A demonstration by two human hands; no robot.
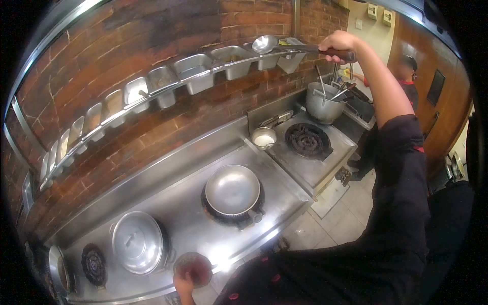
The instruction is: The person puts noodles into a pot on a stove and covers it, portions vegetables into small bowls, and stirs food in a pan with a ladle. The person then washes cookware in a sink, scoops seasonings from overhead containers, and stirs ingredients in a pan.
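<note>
My right hand [339, 46] is raised at the upper right, its fingers wrapped round the dark handle of a metal ladle [265, 44]. The ladle's round bowl is up by the containers on the wall rail. Low in the view, my left hand [184, 285] grips a small round bowl [195, 267] with something reddish in it, at the front edge of the stove; its thumb lies over the rim. Beyond that bowl, a silver wok [233, 189] rests on a burner. To its left sits a large pot with a lid [136, 242].
Several metal containers [193, 71] hang along the brick wall. A tall pot [325, 104] with utensils stands at the back right, near a bare burner [307, 141] and a small pan with white contents [264, 139]. Another person [408, 84] stands by the wooden door.
</note>
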